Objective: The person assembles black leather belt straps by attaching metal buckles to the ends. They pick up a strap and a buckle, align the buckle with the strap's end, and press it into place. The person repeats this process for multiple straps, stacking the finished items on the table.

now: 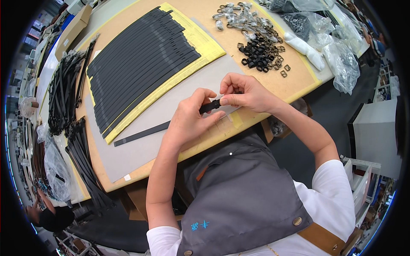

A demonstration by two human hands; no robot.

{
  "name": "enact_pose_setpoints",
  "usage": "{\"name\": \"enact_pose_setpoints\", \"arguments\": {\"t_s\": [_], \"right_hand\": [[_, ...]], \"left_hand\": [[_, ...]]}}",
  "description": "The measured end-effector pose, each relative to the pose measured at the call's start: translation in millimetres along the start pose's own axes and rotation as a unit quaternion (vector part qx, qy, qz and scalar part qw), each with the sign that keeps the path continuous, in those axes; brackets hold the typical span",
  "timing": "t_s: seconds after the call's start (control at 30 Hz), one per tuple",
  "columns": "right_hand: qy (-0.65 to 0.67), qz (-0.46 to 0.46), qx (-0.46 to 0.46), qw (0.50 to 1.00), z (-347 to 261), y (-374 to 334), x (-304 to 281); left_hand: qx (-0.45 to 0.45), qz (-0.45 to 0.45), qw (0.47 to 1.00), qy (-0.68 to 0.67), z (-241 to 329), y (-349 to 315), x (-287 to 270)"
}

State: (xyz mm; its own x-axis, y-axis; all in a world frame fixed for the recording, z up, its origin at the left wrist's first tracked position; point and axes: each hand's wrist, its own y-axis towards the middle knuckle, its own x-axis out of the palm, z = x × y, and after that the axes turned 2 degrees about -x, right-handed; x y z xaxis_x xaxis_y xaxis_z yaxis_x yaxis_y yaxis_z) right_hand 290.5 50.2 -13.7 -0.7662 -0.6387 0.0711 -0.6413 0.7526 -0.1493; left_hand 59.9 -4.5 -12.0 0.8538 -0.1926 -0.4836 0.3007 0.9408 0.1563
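A long black strap [143, 133] lies slantwise over the grey mat, its right end raised between my hands. My left hand [188, 117] is curled around the strap close to that end, thumb and fingers on either side. With thumb and forefinger, my right hand [247, 94] pinches the strap's tip, where a dark loop or keeper [216, 103] shows. Whatever sits inside the right fingers is mostly hidden. Beyond my hands, many flat black straps [143, 64] lie side by side on a yellow-edged board [209, 50].
Black loops [258, 53], brass-coloured buckles [284, 73] and plastic-wrapped metal clasps [235, 15] are heaped at the far right. Bundles of black straps [64, 94] hang along the left. Clear plastic bags [341, 64] lie at the right edge; a cardboard box [72, 32] stands far left.
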Motion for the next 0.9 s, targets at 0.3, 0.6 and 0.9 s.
{"name": "enact_pose_setpoints", "arguments": {"t_s": [0.3,0.6,0.9], "right_hand": [[0.226,-0.002,-0.018,0.974,11.7,-13.6,-28.8],[0.157,-0.052,0.001,0.986,18.5,-13.6,-18.3],[-0.136,-0.014,0.045,0.990,-20.8,-3.6,18.1]], "left_hand": [[-0.003,0.039,0.999,-0.037,-4.7,-3.8,-2.7],[0.027,0.037,0.999,-0.015,-3.3,-4.6,0.1],[0.064,0.034,0.997,0.004,-3.1,-5.2,6.0]]}}
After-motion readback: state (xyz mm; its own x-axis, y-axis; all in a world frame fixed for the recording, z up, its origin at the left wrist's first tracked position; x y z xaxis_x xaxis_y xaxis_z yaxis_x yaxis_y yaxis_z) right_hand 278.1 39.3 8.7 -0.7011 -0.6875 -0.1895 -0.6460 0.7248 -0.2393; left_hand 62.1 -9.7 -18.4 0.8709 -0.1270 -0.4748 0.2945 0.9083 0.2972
